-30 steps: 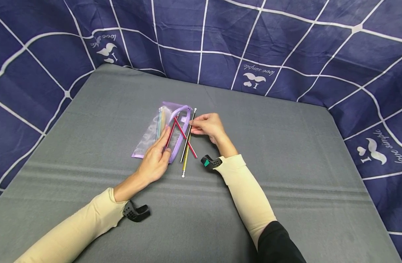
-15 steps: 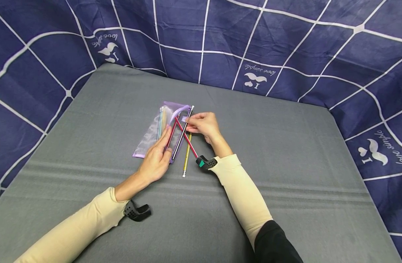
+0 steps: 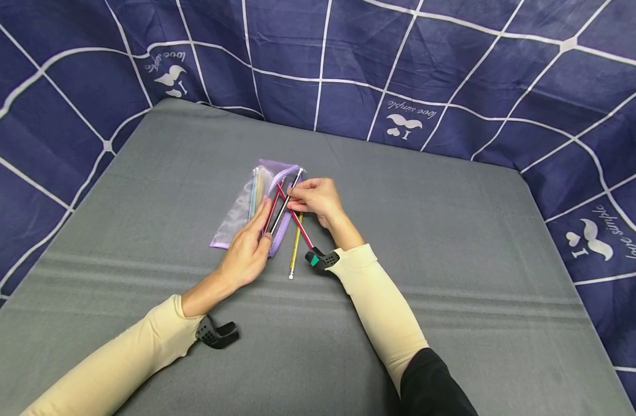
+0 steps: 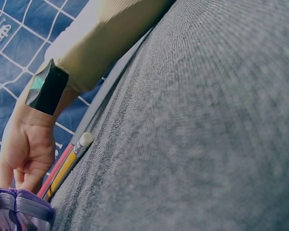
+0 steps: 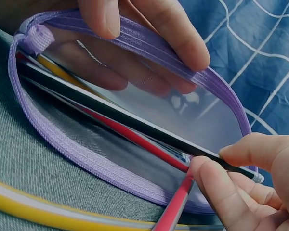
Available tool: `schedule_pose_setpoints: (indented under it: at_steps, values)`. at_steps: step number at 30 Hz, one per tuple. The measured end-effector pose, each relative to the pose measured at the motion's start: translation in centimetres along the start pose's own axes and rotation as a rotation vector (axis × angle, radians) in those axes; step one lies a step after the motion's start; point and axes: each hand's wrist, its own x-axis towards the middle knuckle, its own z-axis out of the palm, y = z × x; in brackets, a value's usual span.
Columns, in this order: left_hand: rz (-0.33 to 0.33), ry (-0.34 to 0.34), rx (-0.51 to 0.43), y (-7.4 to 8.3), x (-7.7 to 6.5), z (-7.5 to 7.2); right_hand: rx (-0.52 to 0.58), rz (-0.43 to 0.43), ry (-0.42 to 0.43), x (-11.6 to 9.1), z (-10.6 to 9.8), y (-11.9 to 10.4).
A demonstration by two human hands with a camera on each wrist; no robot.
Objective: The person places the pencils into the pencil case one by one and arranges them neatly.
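A clear pencil pouch [image 3: 229, 225] with a purple zipper edge [image 5: 77, 149] lies on its side, its mouth spread wide. My left hand [image 3: 245, 257] holds the upper edge of that mouth, fingers hooked over the rim in the right wrist view. Between thumb and fingers, my right hand [image 3: 318, 202] pinches a black pencil [image 5: 135, 120] near its eraser end, most of its length inside the mouth. Red and yellow pencils show within the pouch. Another red pencil [image 5: 176, 207] leans across the lower zipper edge. Outside lies a yellow pencil [image 3: 295, 254], beside the pouch.
Grey cloth covers the table [image 3: 453, 277]. A dark blue curtain [image 3: 349, 63] with white grid lines hangs behind it and along both sides. Black wrist mounts [image 3: 217, 335] stick out from both cream sleeves.
My right hand has moved left, carrying the black pencil from beside the pouch over the zipper edge and into its mouth. The left hand stays in place on the pouch.
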Motion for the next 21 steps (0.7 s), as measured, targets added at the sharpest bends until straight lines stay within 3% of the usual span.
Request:
schedule_pose_setpoints:
  at_steps: [21]
  values:
    - [0.017,-0.001,-0.003,0.1,-0.1,-0.1,-0.066,0.051,-0.042,0.5,1.4,-0.9]
